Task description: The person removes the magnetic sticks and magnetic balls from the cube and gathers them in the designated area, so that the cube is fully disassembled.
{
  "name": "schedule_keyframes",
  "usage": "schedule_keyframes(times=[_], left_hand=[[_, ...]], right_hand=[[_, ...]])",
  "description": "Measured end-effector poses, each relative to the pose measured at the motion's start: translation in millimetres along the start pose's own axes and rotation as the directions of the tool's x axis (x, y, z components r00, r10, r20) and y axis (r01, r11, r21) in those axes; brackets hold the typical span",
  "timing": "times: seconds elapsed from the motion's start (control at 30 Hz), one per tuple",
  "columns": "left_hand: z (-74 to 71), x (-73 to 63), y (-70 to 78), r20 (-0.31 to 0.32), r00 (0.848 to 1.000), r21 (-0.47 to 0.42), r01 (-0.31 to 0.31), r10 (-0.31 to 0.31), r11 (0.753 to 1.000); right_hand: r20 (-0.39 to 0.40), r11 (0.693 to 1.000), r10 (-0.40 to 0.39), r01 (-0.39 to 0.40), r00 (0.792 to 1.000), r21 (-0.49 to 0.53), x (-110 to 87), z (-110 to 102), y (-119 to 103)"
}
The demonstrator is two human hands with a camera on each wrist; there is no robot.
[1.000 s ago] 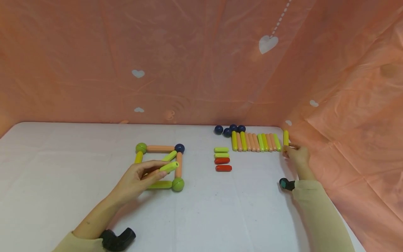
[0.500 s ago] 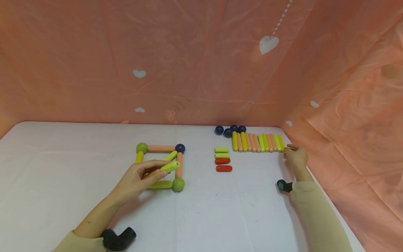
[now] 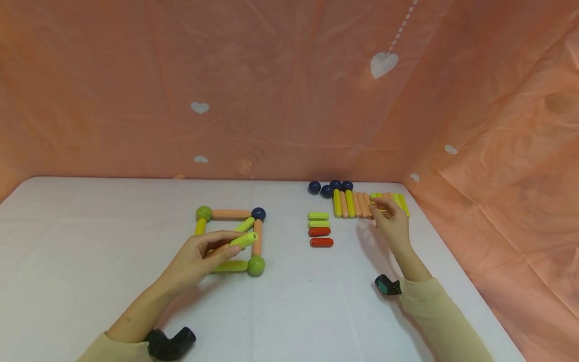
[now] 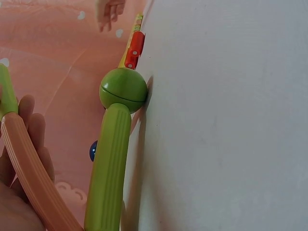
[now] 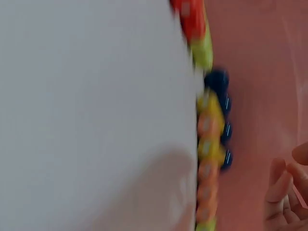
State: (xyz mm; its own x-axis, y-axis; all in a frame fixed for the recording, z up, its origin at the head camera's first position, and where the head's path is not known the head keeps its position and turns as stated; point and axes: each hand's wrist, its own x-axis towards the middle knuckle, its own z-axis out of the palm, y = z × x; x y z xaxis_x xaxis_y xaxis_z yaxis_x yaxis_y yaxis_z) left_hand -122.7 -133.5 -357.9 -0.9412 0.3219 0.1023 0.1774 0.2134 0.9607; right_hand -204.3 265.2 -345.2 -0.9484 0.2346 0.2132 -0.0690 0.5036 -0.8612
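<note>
My left hand (image 3: 194, 256) holds a short light green magnetic rod (image 3: 244, 240) above a square frame of rods and balls. In the left wrist view a curved orange rod (image 4: 33, 173) meets its end within the fingers. The frame has a green ball (image 3: 256, 265) at its near right, a navy ball (image 3: 259, 214) at far right and another green ball (image 3: 203, 213) at far left; my hand hides its near left corner. My right hand (image 3: 392, 223), holding nothing, hovers over a row of yellow, orange and green rods (image 3: 357, 205), fingers loosely bent.
Several loose navy balls (image 3: 314, 187) lie behind the row's left end. Two short light green rods (image 3: 318, 216) and two short red rods (image 3: 321, 242) lie left of the row. An orange curtain (image 3: 280, 100) hangs behind and right of the white table (image 3: 294, 311).
My right hand set a yellow rod down at the right end of the row, let go of it and moved left over the row. The left hand stays put with its rods.
</note>
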Motion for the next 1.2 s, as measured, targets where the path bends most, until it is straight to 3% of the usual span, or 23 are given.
schedule_keyframes(times=[0.17,0.37,0.5,0.63,0.8,0.97,1.1,1.2], left_hand=[[0.2,0.4,-0.1,0.000,1.000,0.002,-0.003,0.003,1.000],[-0.2,0.9,-0.6,0.000,1.000,0.004,-0.011,0.011,1.000],[-0.2,1.1,-1.4,0.002,1.000,0.003,-0.013,0.013,1.000],[-0.1,1.3,-1.6,0.001,1.000,0.003,-0.010,0.010,1.000],[0.7,2.1,-1.1,-0.007,1.000,0.008,0.003,-0.003,1.000],[1.2,3.3,-3.4,-0.020,1.000,0.025,-0.019,0.020,1.000],[-1.2,1.9,-5.8,-0.035,0.998,0.075,-0.046,0.049,0.996],[-6.1,-1.4,-6.5,-0.070,0.997,0.135,-0.026,0.035,0.991]], right_hand=[[0.141,0.998,-0.043,0.036,0.989,0.047,-14.0,21.9,-17.6],[0.279,0.990,-0.121,0.097,0.953,0.098,-32.6,46.6,-32.4],[0.378,0.968,-0.220,0.153,0.899,0.202,-45.1,63.2,-45.8],[0.450,0.926,-0.338,0.205,0.826,0.318,-56.1,80.2,-60.5],[0.499,0.894,-0.418,0.247,0.759,0.373,-66.8,94.5,-74.0],[0.559,0.870,-0.461,0.230,0.689,0.435,-75.7,106.7,-82.6],[0.575,0.850,-0.493,0.220,0.653,0.479,-81.4,114.6,-85.7],[0.574,0.843,-0.500,0.211,0.649,0.495,-84.7,117.3,-88.2]])
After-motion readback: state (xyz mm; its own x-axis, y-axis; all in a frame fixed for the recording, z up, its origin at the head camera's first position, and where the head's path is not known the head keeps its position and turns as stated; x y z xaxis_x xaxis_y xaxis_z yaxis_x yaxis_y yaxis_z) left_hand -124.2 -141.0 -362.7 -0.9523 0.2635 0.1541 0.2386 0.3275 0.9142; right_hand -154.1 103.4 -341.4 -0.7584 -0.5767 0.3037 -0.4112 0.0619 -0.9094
